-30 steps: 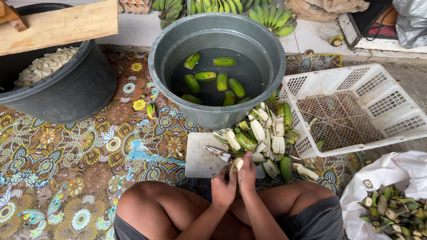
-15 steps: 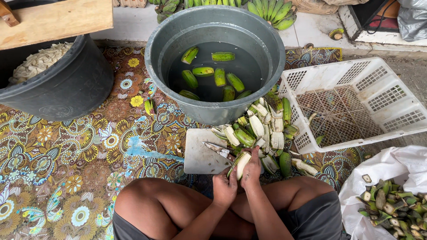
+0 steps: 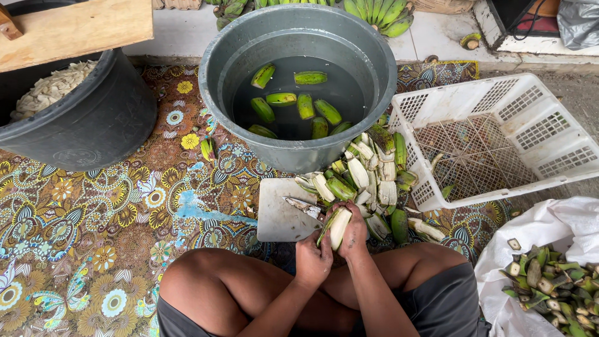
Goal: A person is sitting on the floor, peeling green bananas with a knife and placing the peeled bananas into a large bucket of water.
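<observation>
Both my hands are closed on one half-peeled green banana (image 3: 337,226), its pale flesh showing. My left hand (image 3: 312,257) grips the lower end, while my right hand (image 3: 355,233) wraps the right side with the green peel pulled away. Just left of the banana, a knife (image 3: 302,206) rests on a white cutting board (image 3: 279,219); its handle end is hidden behind the banana. Behind my hands is a pile of peels and peeled bananas (image 3: 365,181). My bare knees frame the bottom of the view.
A grey tub (image 3: 299,156) of water holds several green bananas. A black tub (image 3: 81,131) with pale slices sits at left under a wooden plank (image 3: 75,28). Right: a white plastic crate (image 3: 499,137) and a white sack (image 3: 549,231) of banana stem ends. A patterned mat (image 3: 93,212) covers the floor.
My hands have shifted slightly up and right with the banana, and more pale flesh shows as the peel comes away. The knife stays on the board.
</observation>
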